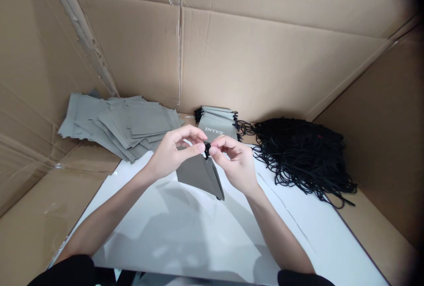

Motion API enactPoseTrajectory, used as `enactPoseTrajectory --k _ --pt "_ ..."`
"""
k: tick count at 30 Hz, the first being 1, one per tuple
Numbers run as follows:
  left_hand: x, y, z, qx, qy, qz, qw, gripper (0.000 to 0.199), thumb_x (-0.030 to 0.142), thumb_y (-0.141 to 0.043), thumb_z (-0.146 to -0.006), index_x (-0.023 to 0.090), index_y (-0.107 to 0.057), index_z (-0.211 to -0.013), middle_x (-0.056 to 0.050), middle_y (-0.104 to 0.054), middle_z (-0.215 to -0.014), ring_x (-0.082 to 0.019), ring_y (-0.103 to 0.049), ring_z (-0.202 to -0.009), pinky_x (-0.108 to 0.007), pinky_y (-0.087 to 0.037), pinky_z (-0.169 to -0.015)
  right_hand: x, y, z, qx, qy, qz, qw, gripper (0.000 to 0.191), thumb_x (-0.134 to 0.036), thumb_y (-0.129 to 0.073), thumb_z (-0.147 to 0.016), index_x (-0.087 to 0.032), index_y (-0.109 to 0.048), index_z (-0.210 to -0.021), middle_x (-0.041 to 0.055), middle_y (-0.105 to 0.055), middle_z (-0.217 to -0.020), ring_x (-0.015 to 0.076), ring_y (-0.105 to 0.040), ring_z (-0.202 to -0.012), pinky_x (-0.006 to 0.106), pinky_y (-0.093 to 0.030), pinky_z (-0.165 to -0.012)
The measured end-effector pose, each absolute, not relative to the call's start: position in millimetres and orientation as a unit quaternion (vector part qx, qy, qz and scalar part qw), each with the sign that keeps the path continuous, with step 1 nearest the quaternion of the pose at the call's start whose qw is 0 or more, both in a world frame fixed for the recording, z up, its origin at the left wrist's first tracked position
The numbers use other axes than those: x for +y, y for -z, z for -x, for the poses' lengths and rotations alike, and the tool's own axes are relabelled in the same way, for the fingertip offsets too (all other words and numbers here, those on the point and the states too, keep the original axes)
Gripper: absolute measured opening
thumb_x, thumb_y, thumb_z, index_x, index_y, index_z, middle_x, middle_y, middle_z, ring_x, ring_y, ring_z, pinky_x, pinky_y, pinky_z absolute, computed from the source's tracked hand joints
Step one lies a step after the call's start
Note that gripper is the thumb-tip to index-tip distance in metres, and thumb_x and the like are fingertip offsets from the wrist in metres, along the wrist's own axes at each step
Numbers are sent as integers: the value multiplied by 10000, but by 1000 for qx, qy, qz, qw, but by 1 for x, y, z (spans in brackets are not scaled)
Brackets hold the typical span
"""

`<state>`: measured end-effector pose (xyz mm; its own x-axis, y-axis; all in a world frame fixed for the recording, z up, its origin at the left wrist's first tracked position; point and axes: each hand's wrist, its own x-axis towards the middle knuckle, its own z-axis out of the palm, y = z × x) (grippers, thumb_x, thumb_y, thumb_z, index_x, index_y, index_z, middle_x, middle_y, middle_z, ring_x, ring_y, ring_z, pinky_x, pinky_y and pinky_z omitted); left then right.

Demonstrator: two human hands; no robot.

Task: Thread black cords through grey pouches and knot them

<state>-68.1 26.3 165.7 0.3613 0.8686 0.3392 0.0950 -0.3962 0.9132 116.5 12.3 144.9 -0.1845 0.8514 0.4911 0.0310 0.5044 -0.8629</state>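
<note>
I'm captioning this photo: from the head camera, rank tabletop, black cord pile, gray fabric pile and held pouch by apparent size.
1. Tabletop
2. Black cord pile, gray fabric pile: too alike to rank
3. Held pouch

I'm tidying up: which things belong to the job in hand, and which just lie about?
Likely the job:
black cord, pinched by left hand and right hand
grey pouch below
loose grey pieces
INTEX stack
heap of cords

Just there:
white tabletop
cardboard walls

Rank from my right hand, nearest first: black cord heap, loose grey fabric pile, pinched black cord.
1. Pinched black cord: at the right hand's fingertips.
2. Black cord heap: to its right.
3. Loose grey fabric pile: far left, beyond the left hand.
</note>
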Motion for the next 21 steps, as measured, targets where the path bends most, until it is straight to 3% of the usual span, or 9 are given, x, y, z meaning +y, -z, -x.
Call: enactPoseTrajectory --k 5,11,15,21 --pt "25 -161 63 339 -489 -681 427 115 298 -684 -868 189 -714 -847 -9 -700 -794 -125 -615 -697 -218 -482 -604 16 -140 -113 -634 -425 301 572 122 -249 -687 -887 -194 -665 -780 -20 -581 -707 109 -476 -635 241 -392 -589" --pt "12 -159 59 348 -540 -721 258 118 232 -654 -907 192 -764 -922 -31 -768 -896 -135 -662 -803 -224 -525 -697 16 -135 -108 -606 -404 303 615 114 -238 -684 -896 -201 -687 -788 -15 -612 -729 118 -515 -660 253 -418 -629" --pt "9 -158 58 318 -553 -736 226 119 205 -696 -875 180 -772 -964 -53 -777 -980 -147 -692 -850 -230 -558 -714 14 -133 -106 -600 -370 307 639 119 -222 -680 -896 -204 -681 -779 -18 -592 -718 124 -505 -657 265 -416 -624" --pt "5 -157 53 376 -575 -702 189 53 200 -746 -839 209 -792 -864 -7 -797 -915 -138 -737 -814 -186 -583 -693 8 -131 -99 -632 -269 323 651 103 -187 -653 -915 -215 -689 -823 -6 -610 -752 143 -543 -702 293 -440 -649"
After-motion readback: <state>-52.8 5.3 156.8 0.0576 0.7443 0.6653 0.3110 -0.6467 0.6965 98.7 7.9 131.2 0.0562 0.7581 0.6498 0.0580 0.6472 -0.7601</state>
